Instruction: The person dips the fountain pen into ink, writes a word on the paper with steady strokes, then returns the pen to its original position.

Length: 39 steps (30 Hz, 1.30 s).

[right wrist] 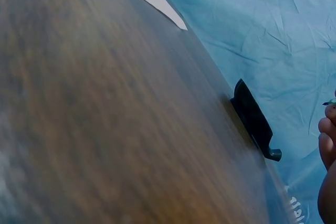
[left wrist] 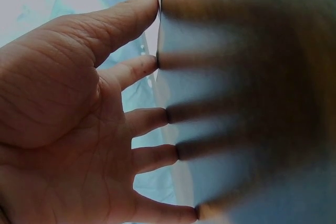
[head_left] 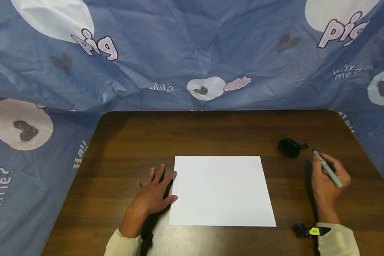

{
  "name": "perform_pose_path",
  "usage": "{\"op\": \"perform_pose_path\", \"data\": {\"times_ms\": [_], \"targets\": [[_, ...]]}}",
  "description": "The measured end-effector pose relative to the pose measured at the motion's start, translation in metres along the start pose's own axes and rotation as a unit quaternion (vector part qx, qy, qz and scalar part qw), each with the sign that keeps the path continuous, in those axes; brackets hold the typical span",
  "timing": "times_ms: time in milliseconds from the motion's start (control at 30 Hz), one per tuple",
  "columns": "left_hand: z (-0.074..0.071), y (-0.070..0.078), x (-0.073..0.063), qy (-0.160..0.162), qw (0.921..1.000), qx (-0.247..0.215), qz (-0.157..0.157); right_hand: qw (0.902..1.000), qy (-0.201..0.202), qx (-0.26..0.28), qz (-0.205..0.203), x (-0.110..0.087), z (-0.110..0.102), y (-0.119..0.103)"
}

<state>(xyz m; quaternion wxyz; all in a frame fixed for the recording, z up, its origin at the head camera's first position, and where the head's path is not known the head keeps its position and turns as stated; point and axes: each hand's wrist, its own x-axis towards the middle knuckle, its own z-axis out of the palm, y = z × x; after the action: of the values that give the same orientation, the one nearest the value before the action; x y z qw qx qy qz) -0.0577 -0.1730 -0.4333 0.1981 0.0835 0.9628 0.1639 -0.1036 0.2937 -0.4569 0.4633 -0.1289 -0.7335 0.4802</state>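
A blank white sheet of paper (head_left: 222, 192) lies on the brown wooden table (head_left: 192, 133). My left hand (head_left: 152, 197) is spread flat at its left side, with thumb and index fingertips right at the paper's edge. The left wrist view shows the fingertips of this hand (left wrist: 100, 108) meeting the glossy tabletop. Over the table's right part, my right hand (head_left: 324, 190) pinches a mint-green pen (head_left: 331, 172), its dark tip pointing away from me. Just beyond the tip is a small round black dish (head_left: 289, 148) with a short handle. Only some fingers (right wrist: 326, 140) show in the right wrist view.
Blue printed cloth (head_left: 198, 46) hangs behind the table and on both sides. The table's rounded far edge runs along the cloth. A black band with a yellow label (head_left: 314, 231) sits at my right wrist.
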Motion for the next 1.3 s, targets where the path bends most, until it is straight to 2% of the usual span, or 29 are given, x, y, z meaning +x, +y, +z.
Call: {"op": "perform_pose_path", "data": {"times_ms": [300,433,667,767,967,1133,1300], "targets": [[0.000,0.000,0.000,0.000,1.0000,0.002,0.002,0.9998,-0.016,-0.005,0.007,-0.002,-0.001,-0.002],[-0.003,0.000,0.003,0.006,1.0000,0.006,0.004,0.9995,-0.019,-0.010,0.023,0.001,0.004,-0.004],[0.000,-0.002,0.001,0.003,1.0000,0.001,0.003,0.9974,-0.042,-0.030,0.050,-0.005,0.003,-0.004],[0.001,-0.001,0.002,0.004,1.0000,0.001,0.002,0.9971,-0.048,-0.030,0.050,-0.005,0.003,0.004],[0.002,-0.002,0.001,0.005,1.0000,0.002,0.001,0.9955,-0.055,-0.023,0.074,-0.003,0.006,0.032],[-0.001,-0.002,0.004,0.027,0.9996,0.003,0.005,0.9955,-0.070,-0.018,0.061,0.003,0.011,0.035],[0.000,-0.002,0.001,0.017,0.9998,0.005,0.002,0.9957,-0.074,-0.022,0.050,-0.001,0.010,0.034]]}}
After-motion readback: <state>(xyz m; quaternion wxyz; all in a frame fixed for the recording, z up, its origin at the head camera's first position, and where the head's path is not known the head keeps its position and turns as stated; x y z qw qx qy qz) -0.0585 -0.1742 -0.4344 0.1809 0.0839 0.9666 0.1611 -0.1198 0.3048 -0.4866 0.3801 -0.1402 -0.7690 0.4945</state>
